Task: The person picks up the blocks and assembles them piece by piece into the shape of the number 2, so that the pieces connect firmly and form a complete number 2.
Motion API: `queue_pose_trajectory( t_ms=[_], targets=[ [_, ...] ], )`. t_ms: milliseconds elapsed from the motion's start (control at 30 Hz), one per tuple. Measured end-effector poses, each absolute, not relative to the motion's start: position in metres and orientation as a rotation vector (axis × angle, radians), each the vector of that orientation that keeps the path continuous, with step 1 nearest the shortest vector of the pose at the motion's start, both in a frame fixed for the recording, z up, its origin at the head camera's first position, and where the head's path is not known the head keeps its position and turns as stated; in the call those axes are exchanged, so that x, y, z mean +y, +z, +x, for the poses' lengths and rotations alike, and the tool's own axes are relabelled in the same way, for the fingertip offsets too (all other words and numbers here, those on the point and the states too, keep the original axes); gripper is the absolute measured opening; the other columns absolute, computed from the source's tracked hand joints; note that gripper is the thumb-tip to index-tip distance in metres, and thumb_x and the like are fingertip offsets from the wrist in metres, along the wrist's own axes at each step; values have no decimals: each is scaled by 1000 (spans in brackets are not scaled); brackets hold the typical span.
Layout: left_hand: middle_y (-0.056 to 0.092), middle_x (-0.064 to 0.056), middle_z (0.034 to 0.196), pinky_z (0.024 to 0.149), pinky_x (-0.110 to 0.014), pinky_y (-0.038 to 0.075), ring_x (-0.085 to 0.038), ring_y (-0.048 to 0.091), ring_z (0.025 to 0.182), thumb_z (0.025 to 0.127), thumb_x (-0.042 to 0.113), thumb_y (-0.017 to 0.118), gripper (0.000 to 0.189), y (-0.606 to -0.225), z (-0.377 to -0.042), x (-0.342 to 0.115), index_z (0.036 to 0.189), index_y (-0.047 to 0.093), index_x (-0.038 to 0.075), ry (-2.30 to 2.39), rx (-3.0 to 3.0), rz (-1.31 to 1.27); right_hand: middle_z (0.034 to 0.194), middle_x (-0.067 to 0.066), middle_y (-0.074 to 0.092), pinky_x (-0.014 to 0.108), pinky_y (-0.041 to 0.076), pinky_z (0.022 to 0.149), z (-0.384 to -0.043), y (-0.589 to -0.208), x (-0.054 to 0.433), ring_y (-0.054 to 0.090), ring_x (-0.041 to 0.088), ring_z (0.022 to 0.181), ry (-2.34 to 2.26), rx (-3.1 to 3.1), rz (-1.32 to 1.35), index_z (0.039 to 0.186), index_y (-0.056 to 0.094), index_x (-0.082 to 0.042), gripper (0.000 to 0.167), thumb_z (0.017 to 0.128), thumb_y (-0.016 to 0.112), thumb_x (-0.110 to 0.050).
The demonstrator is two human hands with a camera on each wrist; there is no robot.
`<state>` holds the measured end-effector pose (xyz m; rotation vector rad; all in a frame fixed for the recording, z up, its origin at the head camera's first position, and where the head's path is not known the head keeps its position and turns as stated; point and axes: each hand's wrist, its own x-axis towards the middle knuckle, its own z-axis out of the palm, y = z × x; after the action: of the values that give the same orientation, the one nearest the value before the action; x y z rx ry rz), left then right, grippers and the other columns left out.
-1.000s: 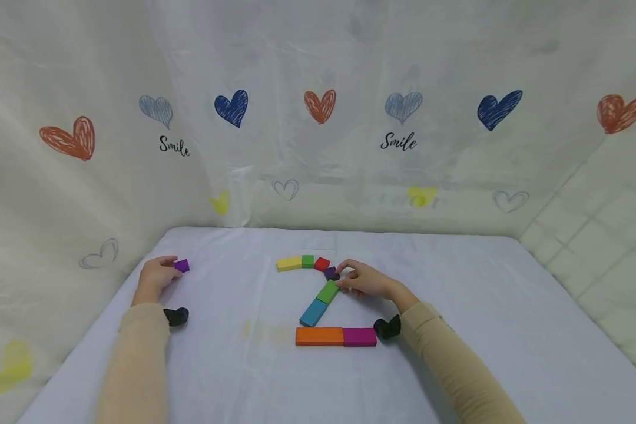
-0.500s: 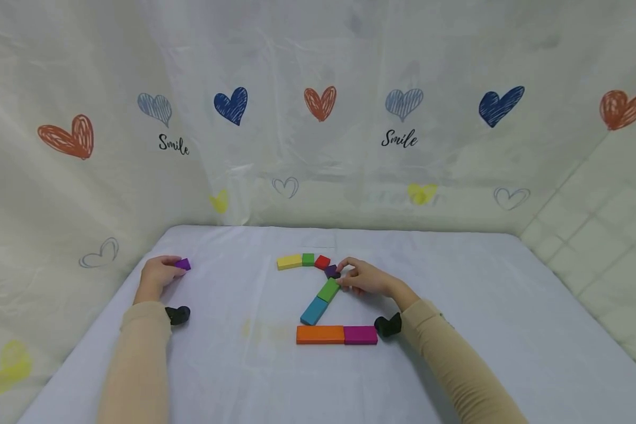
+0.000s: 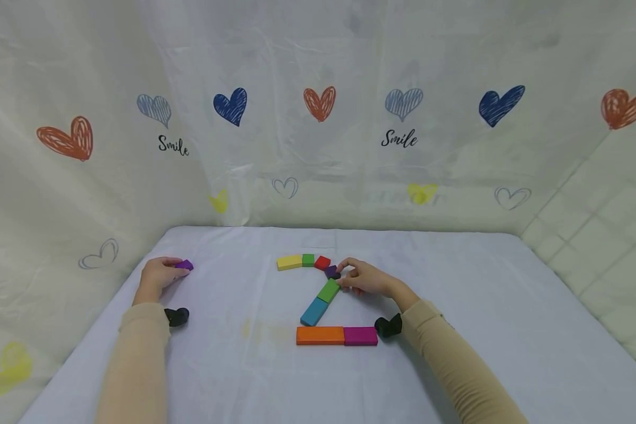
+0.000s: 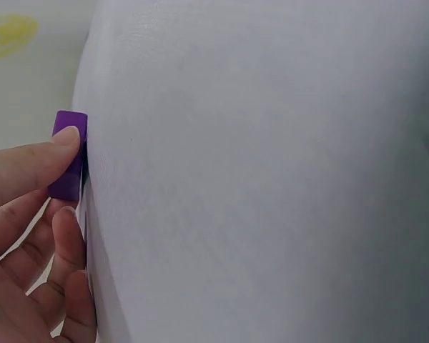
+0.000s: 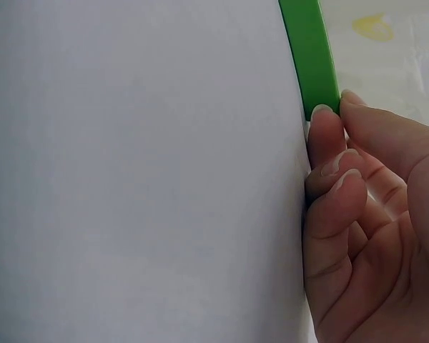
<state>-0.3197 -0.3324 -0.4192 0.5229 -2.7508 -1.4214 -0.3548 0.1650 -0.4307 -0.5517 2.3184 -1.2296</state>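
Note:
On the left of the table, my left hand pinches a bright purple block between thumb and fingers. The left wrist view shows the thumb pressed on this purple block. Near the middle, my right hand has its index finger and thumb at the right end of a dark purple block. Its thumb meets the upper end of a light green block. In the right wrist view the fingertips touch the end of the green block, and the dark purple block is hidden.
A yellow block, a small green block and a red block curve toward the dark purple one. Below the light green block lie a blue block, an orange block and a magenta block.
The bright purple block has turned in my left fingers and shifted slightly right. My right hand stays at the dark purple block, and the arranged blocks keep their places.

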Motion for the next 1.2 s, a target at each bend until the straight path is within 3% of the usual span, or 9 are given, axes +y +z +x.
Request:
queue_pose_trajectory(
  t_ms=[233, 633, 967, 1200],
  targets=[
    [38, -37, 149, 114, -62, 25, -54, 32, 139, 98, 13, 66, 55, -421, -324, -334, 144, 48, -11, -1392, -2788, 485, 86, 7, 64, 28, 41, 64, -354, -431, 165, 48, 18, 64, -1237, 2319, -561, 128, 50, -6, 30, 104, 62, -19],
    [44, -36, 143, 109, -56, 39, -47, 45, 127, 97, 17, 68, 57, -411, -330, -319, 143, 48, -10, -1354, -2786, 409, 85, 6, 64, 29, 40, 65, -355, -431, 165, 48, 18, 64, -1223, 2330, -565, 128, 50, -7, 30, 104, 62, -20],
    [46, -34, 144, 110, -55, 39, -46, 45, 129, 100, 18, 66, 54, -398, -338, -301, 144, 49, -8, -1316, -2796, 360, 85, 6, 64, 28, 42, 66, -355, -429, 165, 49, 18, 65, -1213, 2337, -577, 129, 50, -6, 30, 104, 62, -20],
    [53, -33, 136, 104, -53, 44, -44, 51, 122, 98, 18, 68, 52, -401, -341, -292, 140, 53, -8, -1263, -2791, 301, 85, 6, 65, 28, 42, 66, -353, -429, 165, 49, 18, 65, -1209, 2344, -563, 129, 51, -7, 30, 104, 61, -19]
  ],
)
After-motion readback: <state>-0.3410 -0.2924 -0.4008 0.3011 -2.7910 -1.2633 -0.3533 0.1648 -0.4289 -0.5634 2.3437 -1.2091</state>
